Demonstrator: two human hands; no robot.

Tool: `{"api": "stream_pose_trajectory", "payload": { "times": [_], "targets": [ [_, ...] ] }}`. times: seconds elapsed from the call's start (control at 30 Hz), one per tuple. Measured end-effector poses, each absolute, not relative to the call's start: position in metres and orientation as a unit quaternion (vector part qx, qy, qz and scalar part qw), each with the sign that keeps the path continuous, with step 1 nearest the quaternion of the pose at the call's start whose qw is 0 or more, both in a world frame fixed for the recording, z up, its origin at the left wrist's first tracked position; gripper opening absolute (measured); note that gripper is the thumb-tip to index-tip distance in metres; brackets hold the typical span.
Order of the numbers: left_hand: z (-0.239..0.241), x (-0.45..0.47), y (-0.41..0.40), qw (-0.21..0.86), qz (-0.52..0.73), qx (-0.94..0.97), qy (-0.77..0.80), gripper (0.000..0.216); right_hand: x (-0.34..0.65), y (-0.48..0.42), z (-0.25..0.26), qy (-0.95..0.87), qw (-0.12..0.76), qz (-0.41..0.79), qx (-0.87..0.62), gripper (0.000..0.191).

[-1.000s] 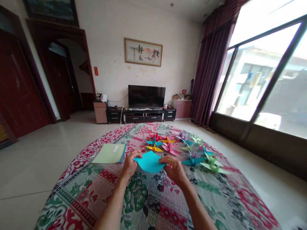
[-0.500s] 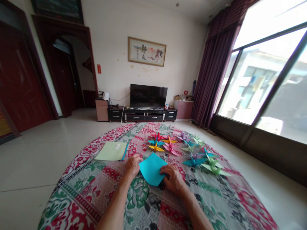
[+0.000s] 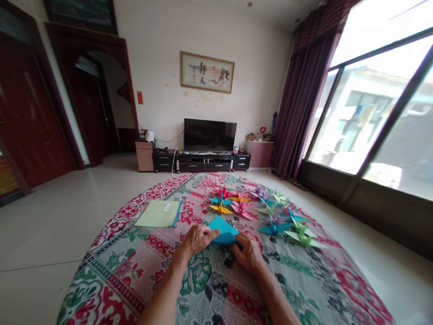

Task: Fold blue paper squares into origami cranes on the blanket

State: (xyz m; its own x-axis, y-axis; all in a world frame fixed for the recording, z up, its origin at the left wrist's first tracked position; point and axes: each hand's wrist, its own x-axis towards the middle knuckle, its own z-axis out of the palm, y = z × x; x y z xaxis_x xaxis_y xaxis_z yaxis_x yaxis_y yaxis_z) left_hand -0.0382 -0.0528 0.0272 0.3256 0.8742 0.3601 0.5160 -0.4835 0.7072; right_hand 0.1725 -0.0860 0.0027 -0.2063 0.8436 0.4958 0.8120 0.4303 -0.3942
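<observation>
The left hand [image 3: 198, 238] lies flat on a folded turquoise paper sheet [image 3: 223, 228] while the right hand [image 3: 248, 255] pinches its near right edge, red-green floral cloth [image 3: 135, 271] bare nearside, coloured paper cranes [image 3: 270, 212] crowding far right.

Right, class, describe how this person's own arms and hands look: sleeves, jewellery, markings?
Both forearms are bare all the way to the picture's bottom edge: no sleeves show. The left hand and right hand are bare too, with no gloves, watch or bracelet visible. Rings or marks are too small to tell.
</observation>
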Motion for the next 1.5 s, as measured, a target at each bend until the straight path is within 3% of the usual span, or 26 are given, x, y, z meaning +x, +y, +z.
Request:
{"api": "stream_pose_trajectory", "payload": {
  "times": [0.13,0.33,0.57,0.77,0.83,0.93,1.5],
  "targets": [
    [0.019,-0.038,-0.049,0.221,0.353,0.784,0.459,0.027,0.173,-0.079,-0.002,-0.762,0.346,0.028,-0.546,0.02],
    [0.008,-0.031,-0.042,0.137,0.321,0.762,0.545,0.031,0.178,-0.067,-0.008,-0.701,0.436,0.071,-0.56,0.031],
    [0.007,-0.022,-0.042,0.097,0.232,0.734,0.631,0.028,0.184,-0.064,-0.005,-0.707,0.373,0.055,-0.599,0.032],
    [0.011,-0.024,-0.045,0.118,0.271,0.734,0.612,0.045,0.181,-0.064,-0.005,-0.708,0.34,0.03,-0.618,0.032],
    [0.012,-0.026,-0.046,0.122,0.27,0.749,0.592,0.039,0.18,-0.064,-0.004,-0.708,0.333,0.024,-0.622,0.031],
    [0.01,-0.028,-0.047,0.129,0.277,0.763,0.57,0.031,0.178,-0.065,-0.003,-0.707,0.327,0.017,-0.627,0.031],
    [0.003,-0.026,-0.043,0.123,0.25,0.762,0.584,0.033,0.185,-0.059,-0.005,-0.683,0.352,0.01,-0.64,0.035]
  ]
}}
